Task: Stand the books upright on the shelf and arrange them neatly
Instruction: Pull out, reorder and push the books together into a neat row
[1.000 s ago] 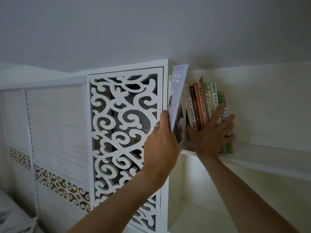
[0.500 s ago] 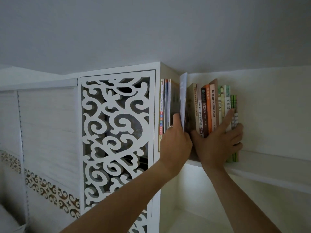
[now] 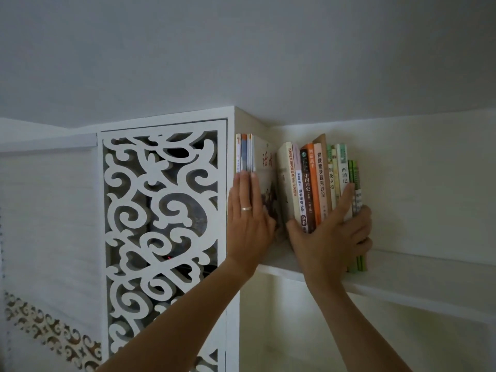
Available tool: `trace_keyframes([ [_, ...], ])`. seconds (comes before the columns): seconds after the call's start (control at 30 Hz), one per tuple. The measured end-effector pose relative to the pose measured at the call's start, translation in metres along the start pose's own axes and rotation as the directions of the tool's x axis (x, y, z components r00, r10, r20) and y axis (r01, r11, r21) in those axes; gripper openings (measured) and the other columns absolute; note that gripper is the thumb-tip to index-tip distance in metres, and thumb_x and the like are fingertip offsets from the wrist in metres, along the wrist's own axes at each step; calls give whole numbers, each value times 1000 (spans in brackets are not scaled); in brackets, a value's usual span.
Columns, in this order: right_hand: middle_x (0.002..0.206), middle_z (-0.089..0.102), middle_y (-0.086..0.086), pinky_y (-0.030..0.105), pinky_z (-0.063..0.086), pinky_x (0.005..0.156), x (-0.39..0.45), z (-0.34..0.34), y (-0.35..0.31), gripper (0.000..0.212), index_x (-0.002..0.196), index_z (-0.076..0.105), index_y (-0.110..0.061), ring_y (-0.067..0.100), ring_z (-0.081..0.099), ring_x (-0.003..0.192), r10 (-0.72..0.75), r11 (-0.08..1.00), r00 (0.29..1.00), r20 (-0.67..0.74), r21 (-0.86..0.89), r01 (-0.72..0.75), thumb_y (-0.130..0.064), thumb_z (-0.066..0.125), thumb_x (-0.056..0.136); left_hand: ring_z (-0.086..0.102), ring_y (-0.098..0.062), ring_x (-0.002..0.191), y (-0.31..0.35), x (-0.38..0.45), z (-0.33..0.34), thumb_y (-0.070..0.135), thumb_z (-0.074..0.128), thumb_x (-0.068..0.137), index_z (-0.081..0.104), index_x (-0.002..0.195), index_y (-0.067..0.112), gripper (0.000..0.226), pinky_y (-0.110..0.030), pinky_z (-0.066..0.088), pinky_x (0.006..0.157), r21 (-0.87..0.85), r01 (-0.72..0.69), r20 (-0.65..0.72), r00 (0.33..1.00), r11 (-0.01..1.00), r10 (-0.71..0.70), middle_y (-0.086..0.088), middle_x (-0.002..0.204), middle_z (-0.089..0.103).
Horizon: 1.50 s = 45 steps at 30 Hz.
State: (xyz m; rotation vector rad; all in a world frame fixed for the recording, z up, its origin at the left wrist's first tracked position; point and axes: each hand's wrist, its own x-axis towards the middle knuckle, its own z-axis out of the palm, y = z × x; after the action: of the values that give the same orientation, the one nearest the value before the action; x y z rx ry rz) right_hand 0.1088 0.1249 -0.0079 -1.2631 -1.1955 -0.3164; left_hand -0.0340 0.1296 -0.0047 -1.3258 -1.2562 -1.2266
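Note:
A row of upright books (image 3: 312, 183) stands on the white shelf (image 3: 429, 275), leaning a little to the right. Several thin magazines (image 3: 245, 153) stand at the shelf's left end against the cabinet side, the outermost showing a pale cover with red characters (image 3: 268, 167). My left hand (image 3: 248, 221), with a ring, lies flat with straight fingers pressed on the magazines' front edges. My right hand (image 3: 332, 234) spans the book row: its thumb is at the left books, its index finger lies over the spines, and its other fingers curl round the green books (image 3: 355, 173) at the right end.
A white cabinet door with carved scrollwork (image 3: 161, 237) stands left of the shelf. The ceiling lies close above the books. To the right of the books the shelf runs on bare. A lower compartment (image 3: 281, 345) opens under the shelf.
My left hand let go of the thin magazine, which now stands with the others at the left end, and flattened against their edges. My right hand stayed on the book row.

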Motion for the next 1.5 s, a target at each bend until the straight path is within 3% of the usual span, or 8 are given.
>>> trace_keyframes([
  [0.3, 152, 29, 28, 58, 34, 106, -2, 1, 0, 128, 162, 11, -21, 45, 34, 137, -24, 1000, 1000, 6, -5, 25, -76, 70, 63, 2, -33, 160, -2, 1, 6, 18, 49, 99, 17, 162, -1, 73, -50, 13, 130, 91, -39, 45, 998, 995, 35, -21, 171, 6],
  [0.43, 153, 29, 27, 58, 36, 107, -4, 2, -3, 127, 162, 12, -21, 44, 34, 137, -39, 998, 999, 19, -43, 40, -81, 66, 64, 22, -38, 156, 2, -7, 10, 32, 49, 106, 43, 154, 4, 56, -54, 21, 127, 63, -178, 54, 983, 982, 175, -22, 161, 38],
  [0.57, 152, 31, 27, 57, 37, 105, -4, 2, -5, 124, 162, 13, -20, 44, 36, 136, -15, 998, 999, 30, -54, 17, -93, 51, 69, 42, -29, 142, 25, 2, -9, 30, 34, 109, 63, 132, 6, 44, -48, 37, 118, -257, 48, 26, 999, 965, -43, -12, 138, 61],
  [0.7, 152, 29, 27, 60, 37, 105, -2, -3, -2, 111, 162, 9, -22, 46, 37, 135, -48, 998, 995, 93, -26, 51, -89, 40, 79, 26, -26, 149, 33, 8, -12, 56, 28, 106, 66, 133, 22, 58, -47, 19, 126, -154, 172, 158, 976, 973, -148, -6, 155, 41],
  [0.9, 156, 24, 12, 61, 41, 104, 16, -33, 44, 139, 160, -6, -31, 37, 31, 139, -208, 976, 909, 362, 142, 167, -73, 81, 60, 11, -25, 156, 39, -6, 6, 69, 20, 101, 51, 148, 23, 73, -41, 5, 126, -200, 189, 118, 979, 961, -168, -7, 161, 32],
  [1.07, 143, 53, 3, 50, 54, 99, 32, -49, 68, 129, 144, 8, -34, 31, 59, 122, -30, 999, 688, 725, 53, -12, -76, 84, 50, 7, -25, 158, 41, -7, 10, 66, 11, 103, 52, 148, 21, 76, -39, -2, 127, -193, 197, 106, 978, 961, -179, -10, 164, 27],
  [1.3, 136, 62, -3, 54, 25, 122, 23, -49, 48, 115, 135, 22, -25, 28, 64, 119, -89, 986, 765, 638, -54, 160, -89, 71, 53, 2, -29, 160, 23, 3, 3, 64, 11, 101, 24, 163, 10, 83, -50, 7, 130, -45, 18, 63, 998, 999, -15, -15, 171, 11],
  [1.5, 123, 65, -2, 53, 49, 104, 15, -29, 27, 116, 123, 21, -25, 25, 70, 103, -105, 988, 774, 624, -24, 153, -94, 68, 41, 7, -28, 160, -14, 6, 7, 52, 45, 102, 25, 160, -1, 81, -49, 12, 130, -29, -130, -9, 991, 991, 130, -16, 171, 16],
])
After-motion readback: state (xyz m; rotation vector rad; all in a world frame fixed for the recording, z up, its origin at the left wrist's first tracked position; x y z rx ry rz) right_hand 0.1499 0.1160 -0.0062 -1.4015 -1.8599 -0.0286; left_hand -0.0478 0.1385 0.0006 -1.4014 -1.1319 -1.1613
